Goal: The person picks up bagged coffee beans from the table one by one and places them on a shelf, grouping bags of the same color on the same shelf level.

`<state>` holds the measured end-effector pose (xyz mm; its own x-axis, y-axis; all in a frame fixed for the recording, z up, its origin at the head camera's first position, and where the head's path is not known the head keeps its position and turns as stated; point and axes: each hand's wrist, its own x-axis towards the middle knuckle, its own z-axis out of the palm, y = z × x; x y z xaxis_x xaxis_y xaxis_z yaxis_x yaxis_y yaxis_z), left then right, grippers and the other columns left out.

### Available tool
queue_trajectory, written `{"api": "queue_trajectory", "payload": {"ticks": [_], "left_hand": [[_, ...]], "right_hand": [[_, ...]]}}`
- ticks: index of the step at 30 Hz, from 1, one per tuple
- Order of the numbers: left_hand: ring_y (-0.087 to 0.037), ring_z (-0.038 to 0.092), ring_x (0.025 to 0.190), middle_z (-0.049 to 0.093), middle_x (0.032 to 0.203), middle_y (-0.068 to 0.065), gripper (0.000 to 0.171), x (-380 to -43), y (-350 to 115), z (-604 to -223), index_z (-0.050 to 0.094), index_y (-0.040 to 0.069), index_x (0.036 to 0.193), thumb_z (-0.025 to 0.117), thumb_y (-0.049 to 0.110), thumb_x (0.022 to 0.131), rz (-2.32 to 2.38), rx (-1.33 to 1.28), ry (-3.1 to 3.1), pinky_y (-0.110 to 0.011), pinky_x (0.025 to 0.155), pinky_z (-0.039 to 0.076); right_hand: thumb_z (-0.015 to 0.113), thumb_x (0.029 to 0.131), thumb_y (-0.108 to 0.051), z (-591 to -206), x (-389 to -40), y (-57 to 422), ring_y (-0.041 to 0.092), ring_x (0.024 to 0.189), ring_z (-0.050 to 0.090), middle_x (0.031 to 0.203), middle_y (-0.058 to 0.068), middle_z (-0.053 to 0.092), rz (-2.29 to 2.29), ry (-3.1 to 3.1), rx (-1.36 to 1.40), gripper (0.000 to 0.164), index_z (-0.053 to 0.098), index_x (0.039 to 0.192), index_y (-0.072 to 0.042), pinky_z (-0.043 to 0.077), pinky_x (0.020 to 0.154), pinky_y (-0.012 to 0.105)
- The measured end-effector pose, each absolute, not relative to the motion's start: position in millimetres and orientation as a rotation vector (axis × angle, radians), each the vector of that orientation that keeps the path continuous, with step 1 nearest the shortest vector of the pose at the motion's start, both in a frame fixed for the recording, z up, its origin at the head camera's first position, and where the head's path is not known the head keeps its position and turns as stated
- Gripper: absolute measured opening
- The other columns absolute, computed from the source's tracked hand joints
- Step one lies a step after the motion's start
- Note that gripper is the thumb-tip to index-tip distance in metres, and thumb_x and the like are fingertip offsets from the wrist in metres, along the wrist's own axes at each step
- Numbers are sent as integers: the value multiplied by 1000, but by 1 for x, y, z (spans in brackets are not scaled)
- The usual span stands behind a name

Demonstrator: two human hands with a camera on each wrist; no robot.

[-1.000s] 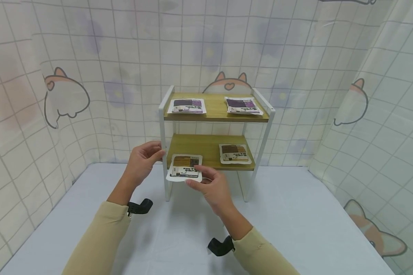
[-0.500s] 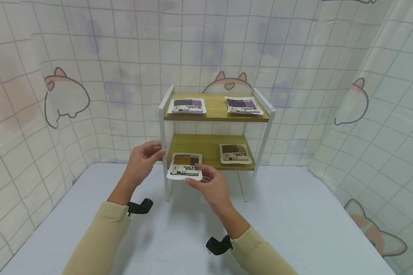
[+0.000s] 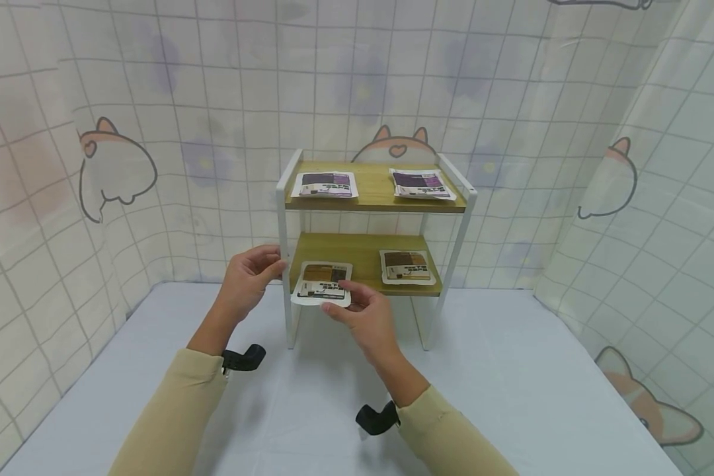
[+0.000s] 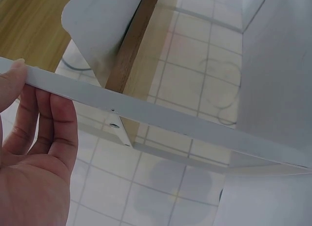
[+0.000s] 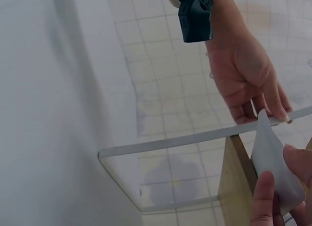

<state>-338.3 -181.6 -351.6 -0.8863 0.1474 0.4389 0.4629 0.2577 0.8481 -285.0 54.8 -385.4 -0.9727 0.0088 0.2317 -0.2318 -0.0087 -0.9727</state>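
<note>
My right hand (image 3: 371,324) pinches the right front corner of a flat white packet (image 3: 321,284) with a brown label. The packet lies partly over the left front edge of the lower wooden shelf (image 3: 357,248), its near end sticking out. My left hand (image 3: 246,277) grips the white front left post of the rack (image 3: 283,231), thumb on one side and fingers on the other, as the left wrist view shows on the post (image 4: 156,116). In the right wrist view the packet (image 5: 273,162) is seen from its plain white underside, between thumb and fingers (image 5: 263,199).
A second brown-label packet (image 3: 407,267) lies at the right of the lower shelf. On the upper shelf (image 3: 371,185) rest purple-label packets, one left (image 3: 324,185) and some right (image 3: 422,184). The rack stands on a white-covered table (image 3: 500,370), with a gridded curtain behind.
My right hand has moved the brown-label packet slightly forward and up, further onto the lower shelf. My left hand stays on the post.
</note>
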Motion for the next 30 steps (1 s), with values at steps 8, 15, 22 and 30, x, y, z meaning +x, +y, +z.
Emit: {"api": "queue_trajectory", "payload": {"ticks": [8, 15, 22, 30], "left_hand": [[-13, 71, 100, 72, 125, -17, 39, -338, -181, -351, 65, 6, 133, 67, 28, 101, -1656, -550, -2272, -27, 93, 57], [-13, 71, 102, 72, 125, -17, 39, -337, -181, -351, 66, 7, 133, 67, 28, 100, -1661, -543, -2276, -29, 95, 57], [-13, 71, 102, 72, 125, -17, 35, -338, -181, -351, 67, 10, 131, 67, 27, 101, -1667, -548, -2276, -31, 96, 57], [-12, 71, 101, 72, 124, -19, 34, -337, -181, -350, 68, 10, 130, 67, 26, 101, -1669, -541, -2278, -21, 90, 57]], "right_hand": [[89, 79, -9, -386, -288, 55, 17, 84, 68, 109, 15, 72, 2095, -2054, 232, 51, 70, 126, -7, 62, 76, 26], [89, 78, -9, -383, -288, 54, 15, 76, 71, 101, 15, 73, 2123, -2016, 226, 49, 72, 124, -7, 63, 75, 29], [88, 80, -10, -381, -292, 53, 15, 71, 72, 99, 18, 73, 2134, -1992, 217, 46, 72, 123, -6, 63, 72, 31], [88, 79, -7, -382, -297, 52, 15, 69, 74, 93, 20, 74, 2131, -1981, 180, 43, 73, 120, -2, 63, 71, 31]]}}
